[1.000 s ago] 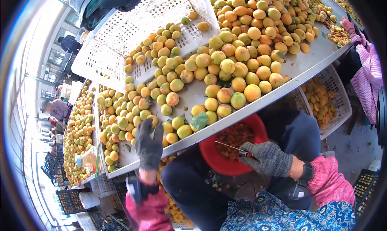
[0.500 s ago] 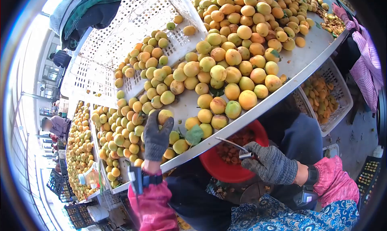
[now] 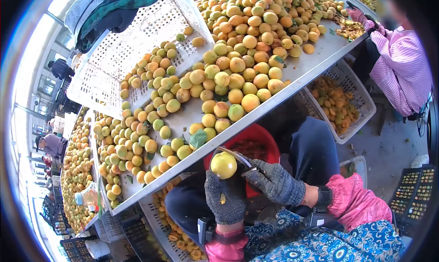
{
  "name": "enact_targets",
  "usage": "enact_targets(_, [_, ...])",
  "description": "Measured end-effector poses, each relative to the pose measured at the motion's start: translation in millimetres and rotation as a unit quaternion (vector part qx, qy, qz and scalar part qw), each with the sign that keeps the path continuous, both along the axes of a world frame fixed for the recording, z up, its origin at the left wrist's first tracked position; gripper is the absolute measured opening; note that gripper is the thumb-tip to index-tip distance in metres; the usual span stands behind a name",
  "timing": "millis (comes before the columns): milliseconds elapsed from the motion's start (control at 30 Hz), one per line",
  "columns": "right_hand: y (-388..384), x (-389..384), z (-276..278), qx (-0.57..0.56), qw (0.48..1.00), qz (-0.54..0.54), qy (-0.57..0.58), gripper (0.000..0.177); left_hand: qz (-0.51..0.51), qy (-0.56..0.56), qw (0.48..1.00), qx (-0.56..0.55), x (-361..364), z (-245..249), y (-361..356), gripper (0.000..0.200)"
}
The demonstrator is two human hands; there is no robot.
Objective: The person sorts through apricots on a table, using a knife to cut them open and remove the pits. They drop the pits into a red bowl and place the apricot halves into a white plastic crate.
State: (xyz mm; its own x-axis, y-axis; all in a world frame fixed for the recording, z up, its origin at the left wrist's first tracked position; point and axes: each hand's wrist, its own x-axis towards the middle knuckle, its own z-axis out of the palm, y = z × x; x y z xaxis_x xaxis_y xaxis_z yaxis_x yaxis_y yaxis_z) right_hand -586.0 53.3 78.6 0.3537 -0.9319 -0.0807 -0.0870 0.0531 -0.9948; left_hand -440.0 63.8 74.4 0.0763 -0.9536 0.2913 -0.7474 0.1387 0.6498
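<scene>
My left hand (image 3: pixel 226 197), in a dark grey knit glove, holds up a yellow-green apricot (image 3: pixel 223 165) in front of my lap. In a matching glove, my right hand (image 3: pixel 278 183) grips a curved metal knife (image 3: pixel 234 156). The blade lies against the top of this apricot. Behind both hands stands a red bowl (image 3: pixel 270 142) with orange pieces inside, partly hidden by them. Many loose apricots (image 3: pixel 222 79) cover the metal table (image 3: pixel 292 84) beyond, with a green leaf (image 3: pixel 198 139) near its edge.
A white perforated crate (image 3: pixel 123 47) lies tipped on the table. Another crate (image 3: pixel 363 116) with apricot halves stands below at the right, near a person in a checked pink sleeve (image 3: pixel 402 56). A plastic bottle (image 3: pixel 87 198) stands at the left. Black crates (image 3: pixel 414 193) sit lower right.
My left hand has moved from the table to my lap with an apricot. My right hand has brought the knife against it. The view has shifted right.
</scene>
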Motion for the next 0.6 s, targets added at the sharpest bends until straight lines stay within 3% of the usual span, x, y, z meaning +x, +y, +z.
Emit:
enact_targets(33, [3.9,0.3,-1.4,-0.028,0.999,-0.004,-0.023,0.041,0.004,0.421,0.905,0.055,-7.4,1.7,3.5,0.04])
enact_targets(67, [7.4,0.4,-2.0,-0.057,0.997,-0.008,-0.047,0.044,0.007,0.762,0.64,0.101,-12.6,2.7,6.4,0.049])
enact_targets(200, [18.9,-2.7,2.4,-0.045,0.997,-0.004,-0.066,0.049,-0.056,0.756,0.643,0.109,-17.7,0.2,15.7,0.065])
enact_targets(267, [23.4,-6.3,7.1,0.026,0.997,0.015,-0.073,0.049,-0.043,0.77,0.625,0.119,-20.7,3.3,20.2,0.071])
enact_targets(400, [27.6,-5.9,2.3,-0.058,0.993,-0.017,-0.103,0.049,-0.055,0.762,0.636,0.111,-24.6,2.2,25.1,0.074])
enact_targets(467, [27.0,-14.6,11.9,0.081,0.993,0.053,-0.066,0.049,-0.032,0.737,0.67,0.081,-27.1,0.4,25.5,0.074])
enact_targets(600, [27.8,-15.3,1.0,0.003,0.989,0.036,-0.141,0.049,-0.077,0.709,0.695,0.086,-26.4,6.7,22.5,0.075])
